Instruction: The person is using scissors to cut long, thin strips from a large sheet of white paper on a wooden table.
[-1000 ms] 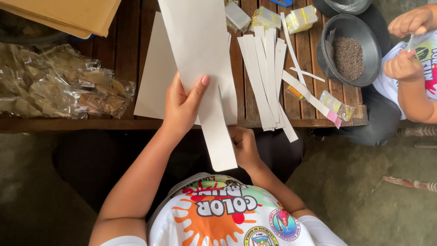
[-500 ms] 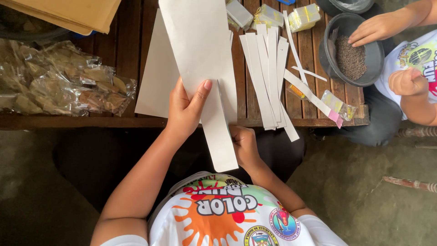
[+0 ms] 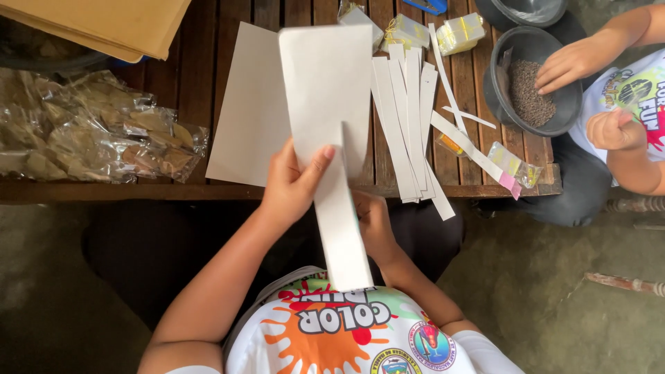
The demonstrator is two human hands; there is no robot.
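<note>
Wooden bench (image 3: pixel 208 83): two white sheets (image 3: pixel 325 90), one between both hands (image 3: pixel 294 187).

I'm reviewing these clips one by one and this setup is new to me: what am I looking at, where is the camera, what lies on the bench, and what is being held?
There is no machine here. A person wears a camera on the head, so the single view looks straight down at their own two bare hands. The left hand grips a white paper sheet that is partly split, with a long strip hanging toward the body. The right hand is mostly hidden behind that strip; what it holds cannot be seen. On the slatted wooden bench lie another white sheet, a row of cut paper strips, clear bags of dried leaves, small packets and brown envelopes. At right, another person's hand reaches into a dark bowl of seeds.
</note>
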